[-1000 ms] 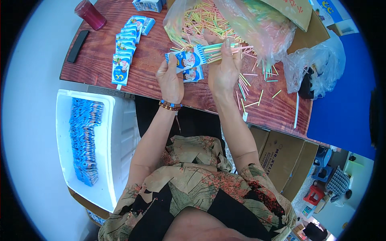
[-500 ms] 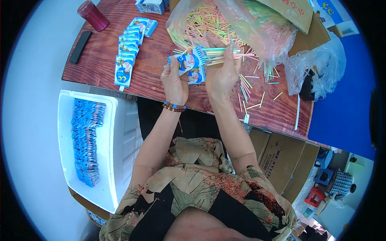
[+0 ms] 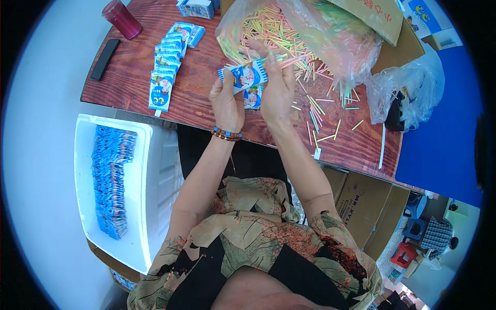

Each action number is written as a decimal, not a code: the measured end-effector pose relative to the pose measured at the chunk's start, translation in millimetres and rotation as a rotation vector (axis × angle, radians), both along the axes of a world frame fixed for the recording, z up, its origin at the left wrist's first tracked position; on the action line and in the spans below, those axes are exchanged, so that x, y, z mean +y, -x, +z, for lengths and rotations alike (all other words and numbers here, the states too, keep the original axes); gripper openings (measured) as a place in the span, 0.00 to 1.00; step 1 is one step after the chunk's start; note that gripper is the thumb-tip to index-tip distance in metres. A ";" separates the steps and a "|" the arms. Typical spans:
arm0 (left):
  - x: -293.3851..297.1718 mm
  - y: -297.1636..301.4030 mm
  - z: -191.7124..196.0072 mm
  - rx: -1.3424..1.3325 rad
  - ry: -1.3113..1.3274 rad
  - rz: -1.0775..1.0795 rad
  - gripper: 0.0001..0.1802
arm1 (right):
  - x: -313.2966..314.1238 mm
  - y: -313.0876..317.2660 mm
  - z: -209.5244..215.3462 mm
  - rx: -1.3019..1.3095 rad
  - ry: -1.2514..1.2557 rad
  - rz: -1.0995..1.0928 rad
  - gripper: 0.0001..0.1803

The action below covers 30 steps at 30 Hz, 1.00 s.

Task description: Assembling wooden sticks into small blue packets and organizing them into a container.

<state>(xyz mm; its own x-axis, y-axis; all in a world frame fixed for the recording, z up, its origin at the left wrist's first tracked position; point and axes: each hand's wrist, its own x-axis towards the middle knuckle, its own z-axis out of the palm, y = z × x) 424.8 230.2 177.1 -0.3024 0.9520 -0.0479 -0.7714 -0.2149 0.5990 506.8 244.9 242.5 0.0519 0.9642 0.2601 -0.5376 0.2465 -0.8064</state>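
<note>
My left hand [image 3: 226, 106] is closed on one end of a small blue-and-white packet [image 3: 247, 76], thumb on top. At the packet's other end my right hand [image 3: 278, 97] closes around a small bundle of thin pastel sticks [image 3: 290, 61], pink, yellow and green. Their near ends are hidden at the packet's edge, so most of their length seems to be inside it. Under the held packet, another blue-and-white packet [image 3: 253, 98] shows between my hands. Beyond my right hand, a big heap of the same sticks [image 3: 268, 31] spills from a clear plastic bag [image 3: 333, 36].
Overlapping packets [image 3: 162, 89] form a row on the wooden table [image 3: 199, 98]. Left of them are a black bar [image 3: 105, 59] and a red-lidded jar [image 3: 122, 19]. A white foam box [image 3: 150, 134] holds several packets. Loose sticks [image 3: 316, 111] and a crumpled plastic bag [image 3: 418, 82] lie right.
The bundle of sticks has slid leftward into the packet, and far less of it shows. My right hand has moved left, up against the packet's end.
</note>
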 end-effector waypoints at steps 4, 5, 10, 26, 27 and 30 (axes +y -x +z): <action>1.8 -5.2 1.7 -0.153 -0.017 -0.042 0.11 | 2.3 -3.4 5.0 -0.164 0.013 0.029 0.19; 2.4 -5.3 2.2 -0.156 -0.017 -0.036 0.11 | 5.0 -6.5 6.8 -0.123 0.014 0.087 0.19; 9.4 -4.0 -1.7 -0.273 -0.043 -0.174 0.13 | 22.0 -16.7 8.0 -0.146 -0.007 0.177 0.23; 12.2 14.1 4.7 -0.529 -0.095 -0.196 0.17 | 14.4 -5.4 17.7 -0.643 0.009 -0.019 0.11; 11.5 14.6 10.0 -0.534 -0.097 -0.196 0.17 | 16.6 -3.8 17.6 -0.811 -0.019 0.035 0.10; 3.9 26.6 16.9 -0.492 -0.095 -0.174 0.16 | 22.8 5.9 15.8 -0.845 0.006 0.162 0.09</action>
<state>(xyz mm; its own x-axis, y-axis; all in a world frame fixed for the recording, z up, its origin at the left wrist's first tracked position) 398.2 234.1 193.9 -0.1026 0.9932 -0.0555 -0.9855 -0.0939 0.1414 500.9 267.8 258.3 -0.2951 0.9445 0.1441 0.2158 0.2129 -0.9529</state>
